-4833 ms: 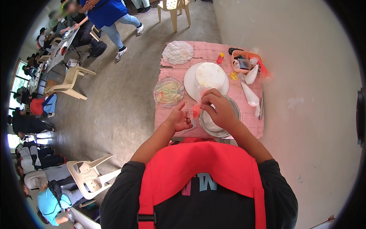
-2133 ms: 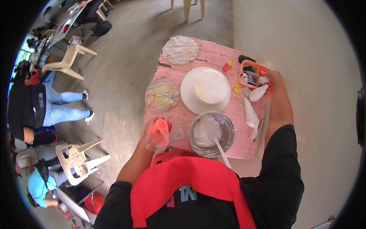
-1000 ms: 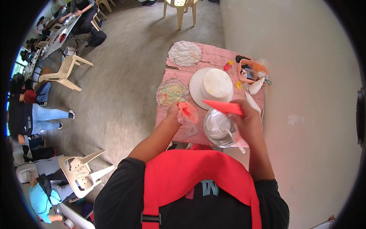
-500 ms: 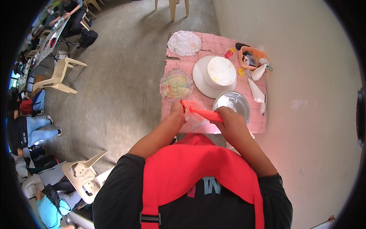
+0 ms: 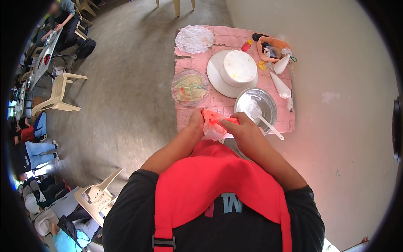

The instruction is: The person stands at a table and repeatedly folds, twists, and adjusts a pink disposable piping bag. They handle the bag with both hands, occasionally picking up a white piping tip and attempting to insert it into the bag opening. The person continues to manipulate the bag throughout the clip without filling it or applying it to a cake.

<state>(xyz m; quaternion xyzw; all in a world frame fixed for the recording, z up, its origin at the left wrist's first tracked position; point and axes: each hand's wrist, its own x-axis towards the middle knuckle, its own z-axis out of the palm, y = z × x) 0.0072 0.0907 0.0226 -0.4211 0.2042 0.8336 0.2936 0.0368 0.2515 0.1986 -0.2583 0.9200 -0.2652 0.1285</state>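
Close to the table's front edge, my left hand grips the gathered end of a clear plastic piping bag with red in it. My right hand is closed on the other, redder end, its thumb lying along it. Just past my right hand stands a metal bowl with white cream, and a white-handled spatula leans over its rim. Beyond the bowl, a round white cake rests on a white turntable. What lies inside my curled fingers is hidden.
The pink table holds a crumpled white sheet, a stained round plastic sheet, a small red bottle, white piping bags and an orange basket. A wall runs along the right. Chairs and people are at left.
My right hand has come left, nearer my left hand, and the red bag between them is shorter and more bunched. The spatula in the bowl now shows. My view has shifted slightly.
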